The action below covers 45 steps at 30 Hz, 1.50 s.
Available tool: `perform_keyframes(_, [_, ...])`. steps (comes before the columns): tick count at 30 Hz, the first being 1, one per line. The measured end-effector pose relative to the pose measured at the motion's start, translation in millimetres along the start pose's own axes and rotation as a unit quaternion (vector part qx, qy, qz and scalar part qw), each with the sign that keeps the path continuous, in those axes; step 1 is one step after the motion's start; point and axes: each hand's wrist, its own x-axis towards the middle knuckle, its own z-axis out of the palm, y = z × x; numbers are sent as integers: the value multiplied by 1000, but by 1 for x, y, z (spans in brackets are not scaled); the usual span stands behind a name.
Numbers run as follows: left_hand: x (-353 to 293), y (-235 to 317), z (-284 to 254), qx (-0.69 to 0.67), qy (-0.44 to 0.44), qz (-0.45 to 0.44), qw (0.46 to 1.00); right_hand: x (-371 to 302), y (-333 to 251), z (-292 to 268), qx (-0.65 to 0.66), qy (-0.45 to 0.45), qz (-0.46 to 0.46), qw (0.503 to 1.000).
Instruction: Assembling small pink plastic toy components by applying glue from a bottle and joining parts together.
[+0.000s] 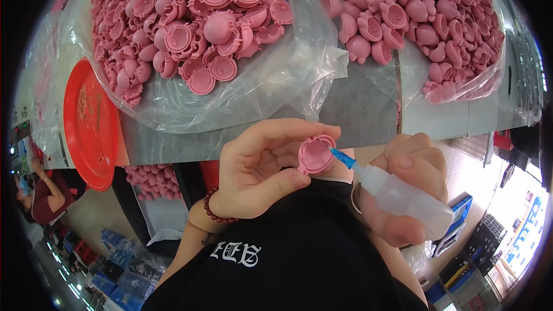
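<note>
Between the thumb and fingers of my left hand (256,167) is a pink plastic half shell (315,155), its hollow side turned up toward me. My right hand (412,173) is wrapped round a translucent white squeeze bottle (412,201), tilted so that its blue needle tip (343,158) points left. The tip reaches the shell's rim or just inside it; I cannot tell if they touch. Beyond my hands, a large heap of similar pink parts (219,27) lies on clear plastic sheeting (276,80). Whether any liquid leaves the tip is too small to see.
A second heap of pink parts (426,34) lies in plastic at the far right. On the left, a red round tray (89,126) overhangs the grey table's (173,148) edge. Below it stands a bin of pink pieces (154,182). Another person (49,198) is at the far left.
</note>
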Motion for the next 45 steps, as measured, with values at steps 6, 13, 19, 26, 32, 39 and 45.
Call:
perform_keyframes(6, [-1, -1, -5, 38, 13, 30, 999, 0, -2, -7, -28, 14, -7, 999])
perform_keyframes(13, [2, -5, -13, 1, -56, 88, 994, -8, -5, 5, -14, 20, 4, 1000])
perform_keyframes(19, [6, -2, -13, -4, -51, 67, 996, -9, 8, -16, 48, 110, -27, 992])
perform_keyframes(26, [9, 0, -7, -94, 28, -42, 994, 10, 27, -119, -382, 306, 139, 861])
perform_keyframes(32, [8, -3, -16, -192, -22, -76, 978, 3, 66, -201, -366, 279, 205, 864])
perform_keyframes(39, [8, -9, -24, -167, -71, -25, 983, 16, 38, -93, -387, 234, 19, 892])
perform_keyframes(45, [8, -8, -20, -141, -84, -14, 986, 35, 52, -26, -368, -129, 73, 918])
